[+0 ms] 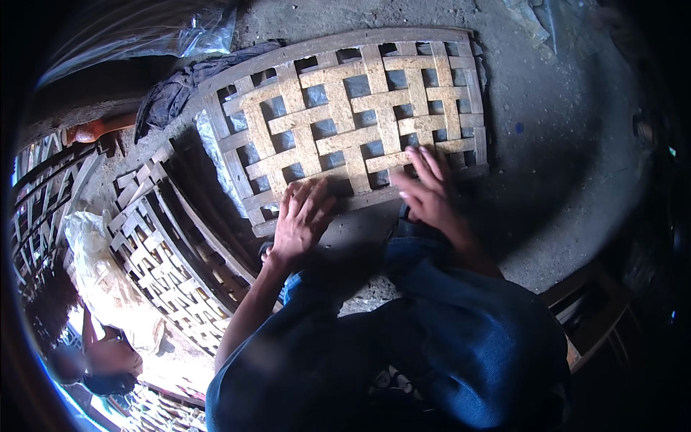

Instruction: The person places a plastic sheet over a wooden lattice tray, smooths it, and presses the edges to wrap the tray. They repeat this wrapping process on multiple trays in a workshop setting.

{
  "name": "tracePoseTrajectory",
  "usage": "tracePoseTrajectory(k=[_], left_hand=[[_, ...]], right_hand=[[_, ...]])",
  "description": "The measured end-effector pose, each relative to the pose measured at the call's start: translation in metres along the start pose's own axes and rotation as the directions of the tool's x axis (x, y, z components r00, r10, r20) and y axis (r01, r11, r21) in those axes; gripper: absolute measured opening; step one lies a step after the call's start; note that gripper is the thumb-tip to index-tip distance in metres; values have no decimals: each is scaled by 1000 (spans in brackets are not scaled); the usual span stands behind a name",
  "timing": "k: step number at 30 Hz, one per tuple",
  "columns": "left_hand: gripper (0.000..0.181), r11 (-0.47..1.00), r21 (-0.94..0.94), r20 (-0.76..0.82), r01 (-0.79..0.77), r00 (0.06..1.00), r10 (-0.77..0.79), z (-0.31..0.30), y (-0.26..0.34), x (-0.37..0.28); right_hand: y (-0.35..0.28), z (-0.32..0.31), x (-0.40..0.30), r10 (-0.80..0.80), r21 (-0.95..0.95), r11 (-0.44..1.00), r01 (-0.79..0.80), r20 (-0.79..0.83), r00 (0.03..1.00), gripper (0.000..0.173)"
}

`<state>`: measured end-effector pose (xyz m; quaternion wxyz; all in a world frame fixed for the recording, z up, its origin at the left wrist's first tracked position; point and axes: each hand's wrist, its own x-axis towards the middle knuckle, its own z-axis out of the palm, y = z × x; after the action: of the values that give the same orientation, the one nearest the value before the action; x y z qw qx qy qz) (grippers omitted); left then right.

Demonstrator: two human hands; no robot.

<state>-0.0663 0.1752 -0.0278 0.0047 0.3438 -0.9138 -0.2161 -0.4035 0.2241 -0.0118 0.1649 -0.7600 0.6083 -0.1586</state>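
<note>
A lattice panel [338, 105] of broad, flat pale strips, apparently bamboo or wood, lies before me in a darker frame. The strips cross over and under, leaving square gaps. My left hand [305, 213] rests on its near edge towards the left corner, fingers slightly spread and pointing away from me. Further right, my right hand [432, 189] is over the near edge, with spread, slightly blurred fingertips on or just above the lowest strips. Neither hand grips anything. Clear plastic [218, 156] sticks out from beneath the panel's left side.
Similar lattice panels [167, 281] lean in a stack at left, beside a translucent plastic bag [89, 243]. Behind are a dark cloth [167, 97], plastic sheeting [140, 32] and an orange object [102, 129]. A person [108, 359] is at lower left; a wooden stand [599, 335] is at right.
</note>
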Motion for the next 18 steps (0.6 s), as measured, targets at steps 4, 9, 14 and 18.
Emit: tracePoseTrajectory(k=[4,9,14,18], left_hand=[[51,997,-71,-62,-44,997,39,-3,-5,-2],[51,991,-99,-65,-94,994,88,1,-6,-3],[53,989,-34,-145,-145,980,139,-1,-5,-1],[52,992,-41,-157,-117,982,109,8,-5,-8]], right_hand=[[83,-21,-41,147,-81,985,-153,-75,986,41],[95,-19,-20,225,-216,928,-304,-327,918,41],[75,1,40,200,-14,976,-216,-322,925,45],[74,17,59,170,-32,982,-188,-301,938,50]])
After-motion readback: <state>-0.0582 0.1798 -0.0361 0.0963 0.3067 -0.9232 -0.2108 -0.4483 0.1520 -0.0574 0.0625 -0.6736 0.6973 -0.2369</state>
